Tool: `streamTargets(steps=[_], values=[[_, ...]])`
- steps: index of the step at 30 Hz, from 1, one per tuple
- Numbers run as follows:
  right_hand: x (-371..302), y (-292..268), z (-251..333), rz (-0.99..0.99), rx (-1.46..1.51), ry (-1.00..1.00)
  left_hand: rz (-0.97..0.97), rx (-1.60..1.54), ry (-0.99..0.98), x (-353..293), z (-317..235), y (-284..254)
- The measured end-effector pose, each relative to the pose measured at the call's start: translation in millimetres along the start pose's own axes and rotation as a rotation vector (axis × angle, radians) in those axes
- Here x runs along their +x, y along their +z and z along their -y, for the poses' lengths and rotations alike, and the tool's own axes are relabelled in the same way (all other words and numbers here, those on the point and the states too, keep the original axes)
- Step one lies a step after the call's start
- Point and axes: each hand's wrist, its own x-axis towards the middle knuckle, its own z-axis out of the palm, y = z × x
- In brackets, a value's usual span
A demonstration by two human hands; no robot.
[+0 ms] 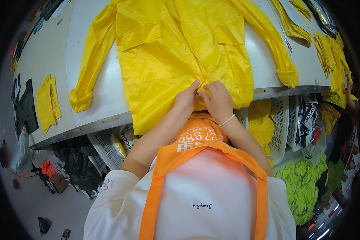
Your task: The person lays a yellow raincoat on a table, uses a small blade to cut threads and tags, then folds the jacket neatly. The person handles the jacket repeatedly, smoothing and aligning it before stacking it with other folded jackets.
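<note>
A shiny yellow rain jacket (150,60) lies front up on the white table, its sleeves spread to both sides and its lower hem hanging over the near edge. My left hand (187,97) is closed on the bottom of the front opening, where the zip (201,75) runs down. Right beside it, the bent fingers of my right hand (217,100) pinch the other front edge at the hem. My fingertips nearly meet and hide the zip's lower end. Two flap pockets show on the jacket's front.
Folded yellow garments (48,103) lie at the left, with more yellow stacks (325,54) at the right. Under the table edge (104,123) stand white baskets (280,124) with garments and packages. Lime-green clothing (302,188) is heaped lower right. Another person (18,154) is at the far left.
</note>
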Motion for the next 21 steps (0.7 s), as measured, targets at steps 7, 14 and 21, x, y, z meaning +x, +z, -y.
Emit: streamTargets(steps=[7,14,21], values=[[-8,23,4,0.244,-0.090,0.273,-0.003,-0.077,0.050,-3,5,4],[-9,15,-18,0.384,1.153,1.096,0.068,-0.157,0.018,-3,8,-1],[-17,21,-20,0.188,1.402,1.159,0.072,-0.120,0.093,-9,2,-20]])
